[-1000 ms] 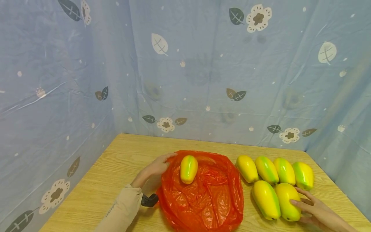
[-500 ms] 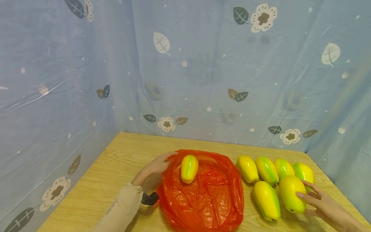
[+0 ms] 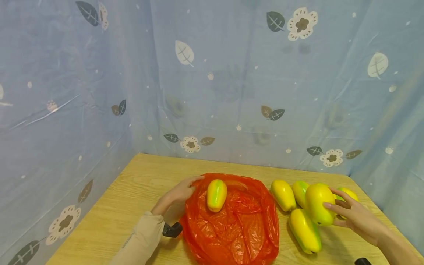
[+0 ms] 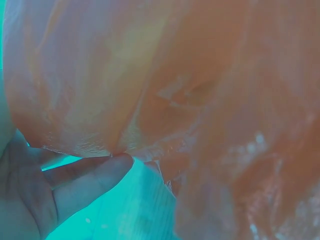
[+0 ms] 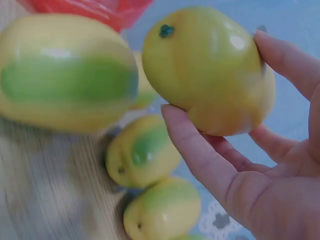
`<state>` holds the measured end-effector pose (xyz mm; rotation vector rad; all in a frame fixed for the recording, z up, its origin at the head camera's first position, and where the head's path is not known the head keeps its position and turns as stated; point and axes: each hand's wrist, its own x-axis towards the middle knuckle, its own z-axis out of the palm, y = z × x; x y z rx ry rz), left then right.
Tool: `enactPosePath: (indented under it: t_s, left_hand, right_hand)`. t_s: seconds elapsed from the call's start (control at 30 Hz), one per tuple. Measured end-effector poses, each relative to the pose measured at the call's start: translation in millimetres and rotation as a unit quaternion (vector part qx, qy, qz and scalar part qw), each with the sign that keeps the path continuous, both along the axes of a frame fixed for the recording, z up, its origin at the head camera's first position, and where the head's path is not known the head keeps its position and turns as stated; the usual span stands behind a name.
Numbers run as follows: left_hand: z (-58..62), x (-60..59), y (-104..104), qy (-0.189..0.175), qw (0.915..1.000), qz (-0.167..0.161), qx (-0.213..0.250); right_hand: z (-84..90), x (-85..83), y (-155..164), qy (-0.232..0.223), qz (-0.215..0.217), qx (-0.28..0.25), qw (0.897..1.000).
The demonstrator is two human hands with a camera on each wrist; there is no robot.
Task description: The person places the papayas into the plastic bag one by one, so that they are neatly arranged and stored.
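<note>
Inside the right grip (image 3: 357,218), a yellow fruit (image 3: 317,204) is being held, its long axis running near to far, dotted end pointing nearward. The left grip (image 3: 180,190) is pinching a red bag (image 3: 269,230).

Curtain (image 3: 225,88), far, left and right: pale blue, printed with cream flowers, brown at the centre, and white, dark grey and brown leaves. Table (image 3: 122,206): light yellowish-brown wood grain. Bag (image 3: 228,235), near: glossy red. Inside fruit (image 3: 216,195): yellow, green lengthwise stripe. Fruits (image 3: 305,231), right: yellow, streaked green. Raised fruit (image 3: 318,204), right: mostly yellow, dark green stem spot. Sleeve (image 3: 140,235), left: beige.
</note>
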<state>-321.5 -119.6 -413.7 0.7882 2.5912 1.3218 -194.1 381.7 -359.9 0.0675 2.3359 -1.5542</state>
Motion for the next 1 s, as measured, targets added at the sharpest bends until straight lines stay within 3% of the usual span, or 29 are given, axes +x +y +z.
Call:
enactPosePath:
  t_s: [0.67, 1.0]
  left_hand:
    - [1.4, -2.1, 5.9, -0.007, 0.9999, 0.013, 0.001]
    - [1.2, -2.3, 7.0, 0.001, 0.9999, 0.012, 0.002]
  right_hand:
    - [6.3, -34.2, -68.4, 0.062, -0.011, -0.021, 0.998]
    - [-0.8, -44.8, -91.0, 0.075, -0.017, -0.04, 0.996]
